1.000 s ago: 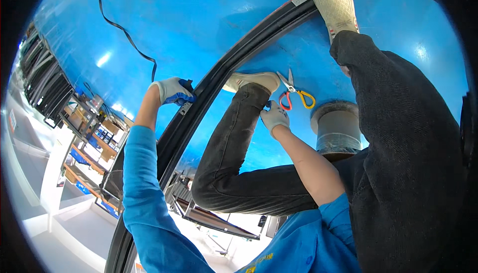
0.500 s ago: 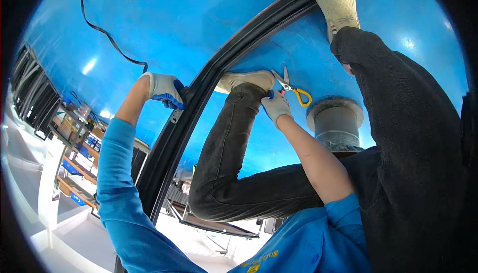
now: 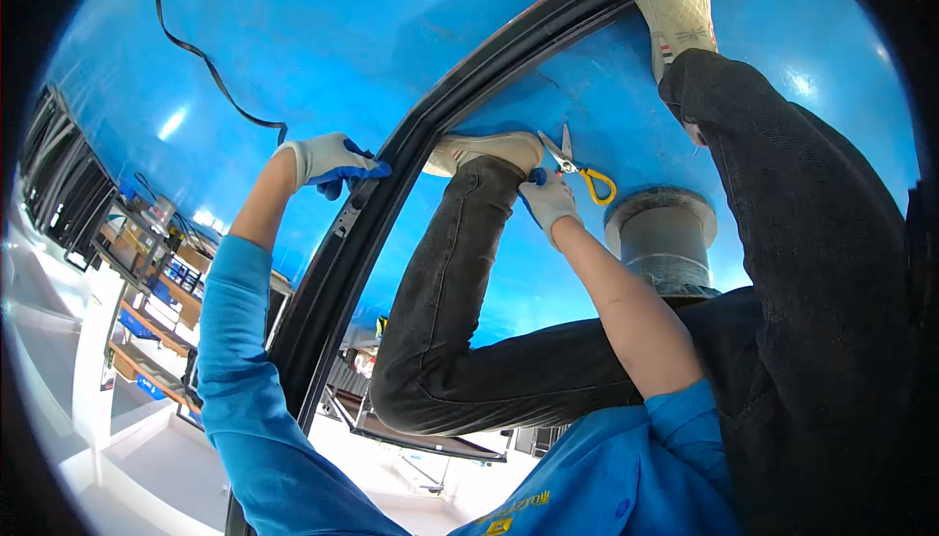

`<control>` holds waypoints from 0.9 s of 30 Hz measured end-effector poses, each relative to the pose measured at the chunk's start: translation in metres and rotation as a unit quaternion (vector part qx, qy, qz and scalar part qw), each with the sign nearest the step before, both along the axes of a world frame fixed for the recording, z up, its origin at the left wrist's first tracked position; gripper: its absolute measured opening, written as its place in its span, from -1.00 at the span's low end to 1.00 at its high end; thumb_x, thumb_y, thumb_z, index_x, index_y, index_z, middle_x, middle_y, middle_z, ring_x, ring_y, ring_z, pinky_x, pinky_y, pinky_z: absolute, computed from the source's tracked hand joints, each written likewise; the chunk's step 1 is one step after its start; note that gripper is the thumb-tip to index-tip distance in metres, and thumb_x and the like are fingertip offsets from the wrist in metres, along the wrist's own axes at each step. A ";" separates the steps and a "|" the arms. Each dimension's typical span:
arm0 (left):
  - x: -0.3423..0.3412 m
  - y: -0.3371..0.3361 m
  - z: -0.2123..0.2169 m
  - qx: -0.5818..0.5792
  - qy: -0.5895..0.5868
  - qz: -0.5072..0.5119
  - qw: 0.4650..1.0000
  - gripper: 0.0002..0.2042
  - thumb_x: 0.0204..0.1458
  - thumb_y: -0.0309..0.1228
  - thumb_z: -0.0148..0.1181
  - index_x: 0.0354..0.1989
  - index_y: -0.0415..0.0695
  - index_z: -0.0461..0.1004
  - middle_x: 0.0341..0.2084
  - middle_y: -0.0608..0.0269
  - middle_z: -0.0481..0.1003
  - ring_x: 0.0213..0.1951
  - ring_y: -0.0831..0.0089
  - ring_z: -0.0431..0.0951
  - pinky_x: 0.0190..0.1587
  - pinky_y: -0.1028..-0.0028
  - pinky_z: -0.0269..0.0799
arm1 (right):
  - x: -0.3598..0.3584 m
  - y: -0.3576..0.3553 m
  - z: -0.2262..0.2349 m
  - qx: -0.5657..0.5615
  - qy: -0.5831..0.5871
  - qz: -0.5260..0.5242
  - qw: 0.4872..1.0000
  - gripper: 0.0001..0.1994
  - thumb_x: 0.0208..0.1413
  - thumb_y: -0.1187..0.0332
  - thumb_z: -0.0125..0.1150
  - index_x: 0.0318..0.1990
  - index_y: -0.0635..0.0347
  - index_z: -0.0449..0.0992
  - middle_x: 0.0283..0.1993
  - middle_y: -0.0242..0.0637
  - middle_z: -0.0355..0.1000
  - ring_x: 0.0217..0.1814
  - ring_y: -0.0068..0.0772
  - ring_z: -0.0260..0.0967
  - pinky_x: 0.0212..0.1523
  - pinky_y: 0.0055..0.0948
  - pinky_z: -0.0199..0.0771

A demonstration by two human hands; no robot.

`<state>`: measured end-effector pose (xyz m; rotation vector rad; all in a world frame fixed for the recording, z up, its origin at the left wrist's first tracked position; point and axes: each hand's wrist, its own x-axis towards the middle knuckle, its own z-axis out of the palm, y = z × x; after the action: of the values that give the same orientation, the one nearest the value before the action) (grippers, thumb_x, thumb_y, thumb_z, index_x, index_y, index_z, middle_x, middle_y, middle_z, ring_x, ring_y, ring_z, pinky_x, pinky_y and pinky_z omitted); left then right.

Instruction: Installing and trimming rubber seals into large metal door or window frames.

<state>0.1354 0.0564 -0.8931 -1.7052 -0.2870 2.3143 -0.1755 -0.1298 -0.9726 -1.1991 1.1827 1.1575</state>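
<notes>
A: What is the biggest thing around the hands?

B: The blue surface [image 3: 323, 37], which spreads above and behind the fingers of both hands. Across it, between the 2 hands, runs the black frame [image 3: 391, 179], curving from the lower left up to the upper right.

A: And next in size?

B: The person's own legs in dark trousers. 1 bent knee sits just below the right fingers, and its beige shoe [image 3: 484, 152] rests on the blue surface right beside them, to their left. The other shoe [image 3: 673, 3] is planted well above, near the frame's upper end. A grey round fitting [image 3: 665, 238] stands just to the right of the right wrist.

A: What is the left hand doing?

B: The left hand [image 3: 328, 159], in a white glove with blue fingertips, has its fingers curled together over the edge of the black frame, clamped on it. A loose black cable [image 3: 210, 67] lies on the blue surface well above those fingers.

A: And the right?

B: The right hand [image 3: 550, 199], gloved the same, has its fingers closed on the scissors [image 3: 577, 166]. The yellow handle loop sticks out just right of the fingertips, and the metal blades point up from them, lying against the blue surface.
</notes>
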 end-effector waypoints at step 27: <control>-0.014 0.025 0.021 -0.075 -0.101 0.134 0.983 -0.65 0.04 -0.23 0.33 -0.12 -0.25 0.60 -0.45 0.27 0.56 -0.53 0.49 0.49 -0.44 0.49 0.41 | -0.005 0.006 -0.008 0.007 0.025 -0.024 0.999 -0.61 0.03 0.17 0.12 -0.02 0.15 0.58 -0.08 -0.16 0.59 -0.09 -0.10 0.46 -0.08 -0.26 0.45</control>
<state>0.1214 0.0811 -0.8726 -2.0977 -0.4139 2.4008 -0.1801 -0.1243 -0.9811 -1.1318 1.2332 1.1646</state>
